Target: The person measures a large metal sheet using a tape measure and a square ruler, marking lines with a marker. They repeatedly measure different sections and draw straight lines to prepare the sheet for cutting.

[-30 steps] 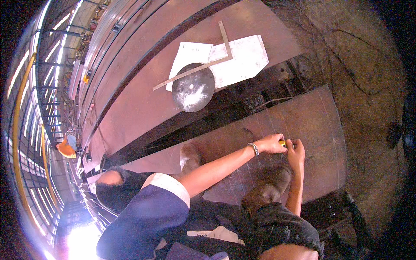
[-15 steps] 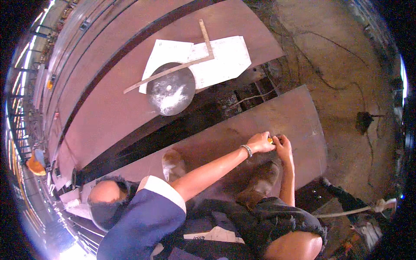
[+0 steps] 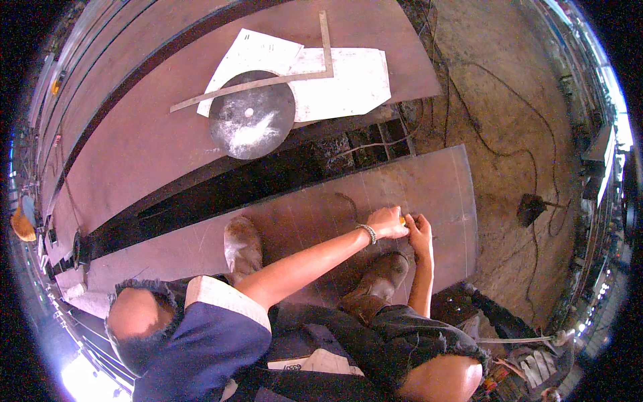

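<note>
In the head view, the left hand [image 3: 387, 223] curls its fingers around a small yellow object [image 3: 402, 220], which peeks out between the two hands, above the marked metal plate [image 3: 442, 181]. The right hand's [image 3: 420, 234] bent fingers sit just right of it; whether they pinch anything, I cannot tell.

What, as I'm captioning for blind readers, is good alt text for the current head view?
A person's bare left hand grips a small yellow object, the right hand close beside it, above a reddish-brown metal plate where two brown boots stand. Beyond a dark gap, a tan L-shaped square lies across white sheets and a round black disc.
</note>
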### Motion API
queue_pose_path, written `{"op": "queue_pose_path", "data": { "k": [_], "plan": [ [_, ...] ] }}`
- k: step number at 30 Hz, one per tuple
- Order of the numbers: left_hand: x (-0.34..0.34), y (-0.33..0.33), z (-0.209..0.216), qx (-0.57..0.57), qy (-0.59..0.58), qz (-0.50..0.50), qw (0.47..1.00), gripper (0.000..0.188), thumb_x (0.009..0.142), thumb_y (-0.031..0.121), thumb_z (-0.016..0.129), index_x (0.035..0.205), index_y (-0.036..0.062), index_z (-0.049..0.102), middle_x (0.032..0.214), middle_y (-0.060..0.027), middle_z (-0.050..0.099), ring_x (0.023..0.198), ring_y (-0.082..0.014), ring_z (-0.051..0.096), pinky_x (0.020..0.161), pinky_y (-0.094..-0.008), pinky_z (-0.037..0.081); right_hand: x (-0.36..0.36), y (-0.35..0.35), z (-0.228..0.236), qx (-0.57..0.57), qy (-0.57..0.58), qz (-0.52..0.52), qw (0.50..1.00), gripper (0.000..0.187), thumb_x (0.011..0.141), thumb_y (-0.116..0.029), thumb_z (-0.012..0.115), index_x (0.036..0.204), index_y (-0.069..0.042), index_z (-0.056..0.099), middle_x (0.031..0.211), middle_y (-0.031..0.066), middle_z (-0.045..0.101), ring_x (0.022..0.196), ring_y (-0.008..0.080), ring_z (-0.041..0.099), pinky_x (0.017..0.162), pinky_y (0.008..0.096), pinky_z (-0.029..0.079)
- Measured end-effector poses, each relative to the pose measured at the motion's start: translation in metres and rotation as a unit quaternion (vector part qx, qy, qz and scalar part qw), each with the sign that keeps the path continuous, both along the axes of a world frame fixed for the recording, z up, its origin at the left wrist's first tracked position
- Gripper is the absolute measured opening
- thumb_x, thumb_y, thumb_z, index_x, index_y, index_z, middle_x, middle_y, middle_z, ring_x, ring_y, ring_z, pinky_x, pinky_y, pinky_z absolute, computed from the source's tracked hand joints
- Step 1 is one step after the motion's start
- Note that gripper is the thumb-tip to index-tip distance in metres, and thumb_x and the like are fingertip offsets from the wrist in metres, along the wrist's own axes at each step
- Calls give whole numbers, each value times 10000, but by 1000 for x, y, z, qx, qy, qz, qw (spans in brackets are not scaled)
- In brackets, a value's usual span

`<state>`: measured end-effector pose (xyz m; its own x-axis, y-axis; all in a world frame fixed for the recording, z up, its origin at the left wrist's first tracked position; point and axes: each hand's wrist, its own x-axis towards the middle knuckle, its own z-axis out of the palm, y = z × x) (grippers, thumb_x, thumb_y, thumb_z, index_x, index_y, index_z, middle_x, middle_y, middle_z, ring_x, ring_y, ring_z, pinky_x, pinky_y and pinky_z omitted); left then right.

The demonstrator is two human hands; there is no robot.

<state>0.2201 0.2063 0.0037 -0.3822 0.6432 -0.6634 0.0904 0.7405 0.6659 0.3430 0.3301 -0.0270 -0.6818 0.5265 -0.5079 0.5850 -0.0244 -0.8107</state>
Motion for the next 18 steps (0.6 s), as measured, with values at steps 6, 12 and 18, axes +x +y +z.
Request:
{"op": "queue_pose_path", "data": {
  "k": [6,12,18],
  "plan": [
    [3,2,-6,5,17,12,1000,598,695,419,701,1153,46,609,1047,-225,699,987,-391,679,852,-481,553,0,-1,-3,5,17,-7,1000,238,963,-249,650,960,-12,626,825,15,632,735,79,554,617,237,417],
    [2,4,-2,5,20,11,1000,590,689,405,697,1140,32,623,1037,-229,702,980,-386,683,838,-473,558,2,3,-7,14,14,0,1000,240,964,-256,650,945,-17,627,777,5,623,678,74,538,583,235,408],
    [1,3,-2,1,6,3,1000,624,709,469,720,1130,24,604,1040,-219,702,986,-388,676,855,-474,539,2,3,-6,26,19,12,999,240,962,-265,651,917,-30,627,750,-7,618,628,51,509,526,227,366]
  ]
}}
